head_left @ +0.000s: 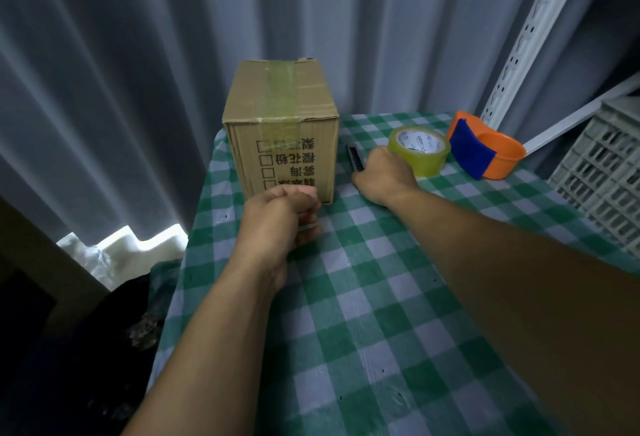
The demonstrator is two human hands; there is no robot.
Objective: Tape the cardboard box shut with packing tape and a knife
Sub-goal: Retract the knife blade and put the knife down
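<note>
A closed cardboard box [280, 130] stands at the far left of the table, with a strip of clear tape over its top seam and down its front. My left hand [280, 220] is curled into a loose fist just in front of the box, with nothing visible in it. My right hand [382, 174] rests on the table to the right of the box, fingers closed over the near end of a dark utility knife [355, 156]. A roll of clear packing tape [419, 149] lies just right of that hand, touching it.
An orange and blue tape dispenser [485, 149] sits at the far right of the green checked tablecloth [363, 297]. A grey plastic crate [606, 172] and a white slotted metal rail [530, 30] stand to the right. Grey curtains hang behind the table.
</note>
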